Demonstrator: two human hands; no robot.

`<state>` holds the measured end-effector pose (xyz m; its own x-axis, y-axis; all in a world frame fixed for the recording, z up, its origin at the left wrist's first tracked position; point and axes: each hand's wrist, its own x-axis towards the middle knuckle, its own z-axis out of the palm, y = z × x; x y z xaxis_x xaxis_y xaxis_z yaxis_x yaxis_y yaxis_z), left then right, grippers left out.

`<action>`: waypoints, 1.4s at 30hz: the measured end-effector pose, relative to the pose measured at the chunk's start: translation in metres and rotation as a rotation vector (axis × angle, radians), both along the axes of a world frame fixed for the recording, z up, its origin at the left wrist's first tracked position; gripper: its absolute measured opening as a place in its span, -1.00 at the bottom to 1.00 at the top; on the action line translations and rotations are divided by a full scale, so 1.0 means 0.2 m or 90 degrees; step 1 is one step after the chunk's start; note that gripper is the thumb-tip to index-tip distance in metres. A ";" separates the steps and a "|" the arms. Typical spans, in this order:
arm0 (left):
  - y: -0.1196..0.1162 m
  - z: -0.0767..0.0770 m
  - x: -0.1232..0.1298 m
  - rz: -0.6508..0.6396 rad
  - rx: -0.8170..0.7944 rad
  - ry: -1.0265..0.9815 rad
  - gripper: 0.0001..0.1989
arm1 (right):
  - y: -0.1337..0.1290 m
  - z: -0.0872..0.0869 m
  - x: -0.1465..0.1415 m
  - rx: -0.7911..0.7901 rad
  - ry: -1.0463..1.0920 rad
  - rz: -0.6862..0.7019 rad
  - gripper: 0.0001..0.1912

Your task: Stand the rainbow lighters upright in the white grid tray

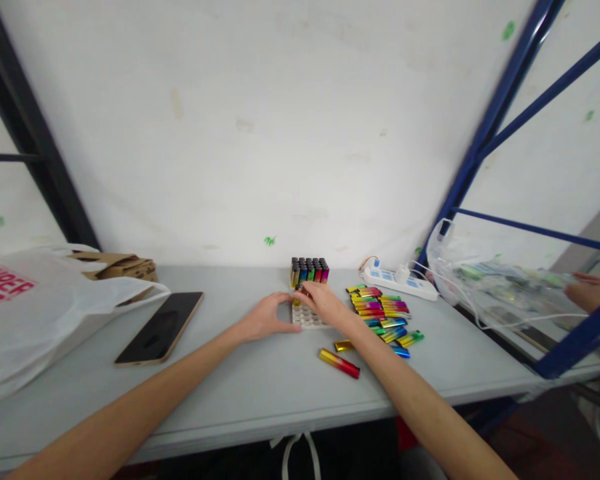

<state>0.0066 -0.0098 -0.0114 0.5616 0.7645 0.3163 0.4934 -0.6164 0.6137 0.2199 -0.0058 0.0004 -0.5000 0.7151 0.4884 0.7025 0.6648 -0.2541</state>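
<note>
A white tray with round holes (310, 318) lies on the grey table, with several upright coloured lighters (310, 272) standing at its far end. My right hand (321, 300) reaches over the tray, its fingers closed on a yellow lighter (297, 301) with a dark top, near the tray's left side. At the tray's left edge is my left hand (269, 316), thumb and fingers spread apart. Several shiny multicoloured lighters (383, 308) lie in a pile right of the tray, and a red and yellow one (339, 363) lies nearer the front edge.
A phone (160, 328) lies at the left, beside a white plastic bag (45, 313) and a cardboard box (125, 267). A white power strip (401, 283) with cables sits behind the pile. Blue shelf posts (485, 127) rise at right; another person's hand (587, 293) shows beyond.
</note>
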 end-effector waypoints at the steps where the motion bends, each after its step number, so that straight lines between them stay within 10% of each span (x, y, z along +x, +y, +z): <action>1: 0.00 0.00 0.00 -0.007 0.003 0.001 -0.32 | 0.00 0.01 0.00 -0.004 -0.005 -0.001 -0.72; 6: 0.00 0.02 0.00 -0.008 0.019 0.024 -0.34 | -0.08 0.13 0.11 -0.036 0.027 -0.010 -0.60; 11: 0.00 0.02 0.00 0.001 0.042 0.046 -0.35 | -0.44 0.24 0.27 -0.112 -0.044 0.005 -0.72; 19: -0.01 0.03 0.00 0.016 0.039 0.074 -0.30 | -0.87 0.07 0.29 -0.120 -0.148 -0.097 -0.90; 34: 0.01 0.02 -0.03 0.005 0.043 0.064 -0.31 | -0.17 0.37 0.30 -0.233 0.564 -0.016 -0.57; 42: 0.01 0.02 -0.02 0.008 0.044 0.073 -0.30 | -0.08 0.22 0.08 -0.388 0.721 0.159 -0.52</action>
